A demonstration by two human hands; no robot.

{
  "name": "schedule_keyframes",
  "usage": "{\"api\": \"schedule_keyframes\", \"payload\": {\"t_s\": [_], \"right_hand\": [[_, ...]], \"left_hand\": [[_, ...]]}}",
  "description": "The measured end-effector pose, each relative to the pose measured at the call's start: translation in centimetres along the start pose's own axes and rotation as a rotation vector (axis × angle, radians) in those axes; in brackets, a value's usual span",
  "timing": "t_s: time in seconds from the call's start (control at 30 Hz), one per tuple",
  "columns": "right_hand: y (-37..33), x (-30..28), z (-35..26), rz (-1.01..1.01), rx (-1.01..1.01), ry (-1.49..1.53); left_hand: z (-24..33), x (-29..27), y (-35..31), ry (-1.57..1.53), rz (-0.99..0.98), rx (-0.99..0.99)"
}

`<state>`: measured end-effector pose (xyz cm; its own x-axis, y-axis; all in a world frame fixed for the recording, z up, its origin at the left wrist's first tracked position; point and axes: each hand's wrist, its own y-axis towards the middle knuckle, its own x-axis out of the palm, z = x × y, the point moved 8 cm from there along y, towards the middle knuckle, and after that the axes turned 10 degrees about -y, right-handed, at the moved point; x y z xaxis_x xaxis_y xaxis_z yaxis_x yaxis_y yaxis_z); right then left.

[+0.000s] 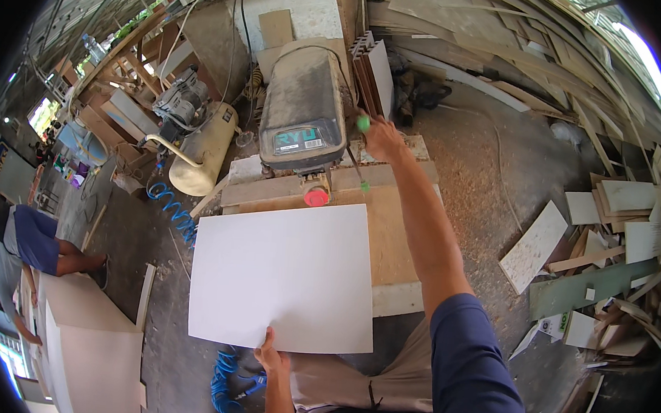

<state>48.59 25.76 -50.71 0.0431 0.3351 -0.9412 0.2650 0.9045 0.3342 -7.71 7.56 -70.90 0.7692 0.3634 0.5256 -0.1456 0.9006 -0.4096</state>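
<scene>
A flat white rectangular board reaches over the near edge of a wooden machine table. My left hand pinches its near edge, thumb on top and the other fingers hidden beneath. Beyond the board stands a dusty machine that looks like a drill press, with a red round part low on its front. My right hand is stretched out to the machine's right side. Its fingers appear closed around a feed lever by a green knob. A second green knob sits lower down. Whatever is under the machine's head is hidden.
Left of the machine stands a cream air compressor. A coiled blue air hose lies on the floor near my left forearm. Board offcuts are piled at the right, beside scattered sawdust. A person bends over large panels at the far left.
</scene>
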Motion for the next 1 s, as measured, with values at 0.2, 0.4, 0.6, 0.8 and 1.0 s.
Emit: {"api": "schedule_keyframes", "payload": {"t_s": [0.2, 0.4, 0.6, 0.8, 1.0], "right_hand": [[-6.5, 8.4, 1.2, -0.211, 0.017, 0.72], [-11.2, 3.1, -2.9, -0.381, 0.089, 1.015], [-10.2, -0.9, -2.3, -0.456, -0.035, 0.767], [-9.5, -2.0, -3.4, -0.462, -0.047, 0.831], [-9.1, -3.0, -2.2, -0.581, 0.043, 0.889]], "left_hand": [[-2.0, -0.1, 0.0, -0.058, 0.083, 0.043], [-1.9, -0.3, 1.3, -0.041, 0.112, 0.113], [-1.8, 3.0, 0.7, 0.01, 0.141, 0.024], [-2.6, 1.6, 2.8, 0.074, 0.156, 0.079], [-2.6, 3.8, 1.6, 0.149, 0.164, -0.031]]}}
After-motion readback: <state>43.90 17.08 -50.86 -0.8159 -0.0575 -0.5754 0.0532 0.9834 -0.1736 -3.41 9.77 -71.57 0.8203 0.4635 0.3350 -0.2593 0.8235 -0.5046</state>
